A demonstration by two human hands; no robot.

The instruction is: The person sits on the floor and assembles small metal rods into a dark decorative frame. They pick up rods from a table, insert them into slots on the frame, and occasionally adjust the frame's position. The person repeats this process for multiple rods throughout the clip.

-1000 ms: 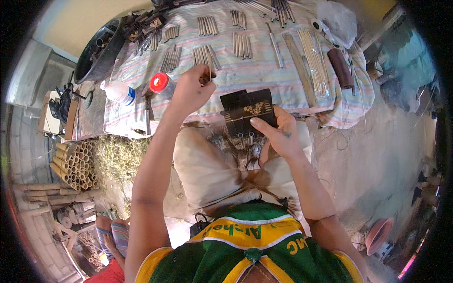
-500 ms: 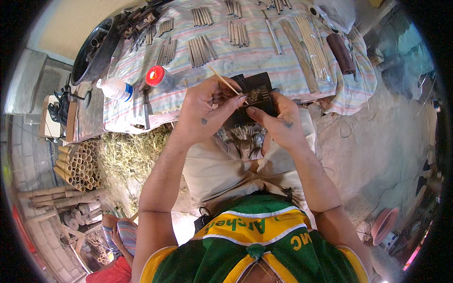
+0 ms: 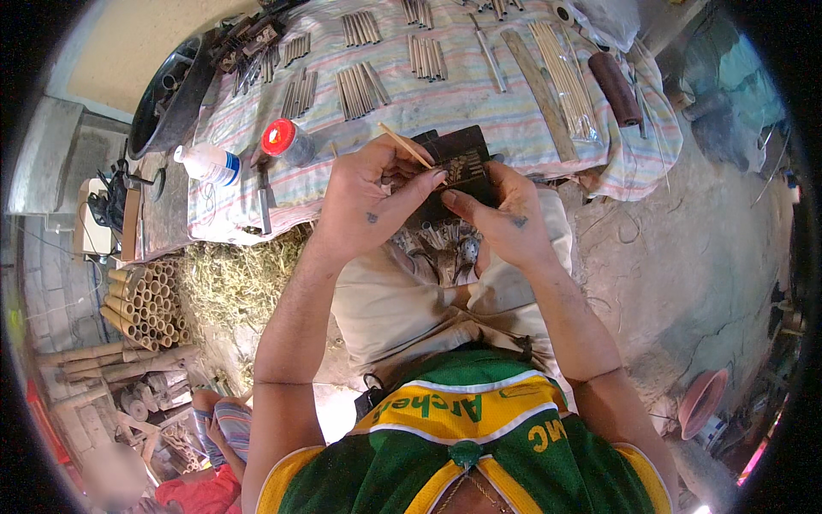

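My left hand (image 3: 370,193) is closed in a pinch on a thin, pale wooden stick (image 3: 404,144), which slants down to the right across a dark carved piece (image 3: 467,152). That piece is flat and nearly black, with a light leaf-like pattern on its face. My right hand (image 3: 512,214) grips its right edge, thumb on the face. Whether my left fingers also support the piece from behind is hidden. Both hands are over my lap, just in front of the cloth-covered table (image 3: 334,135).
On the table are a white bottle (image 3: 205,164), a red-lidded jar (image 3: 287,141), a knife (image 3: 264,201), bundles of short tubes (image 3: 355,92) and a packet of sticks (image 3: 565,81). A black basin (image 3: 167,107) stands left. Cut bamboo (image 3: 147,304) is stacked lower left, near another person (image 3: 210,480).
The dark carved piece has tilted slightly and shifted a little left between my hands. The stick stays in my left hand. The person at lower left has come further into view.
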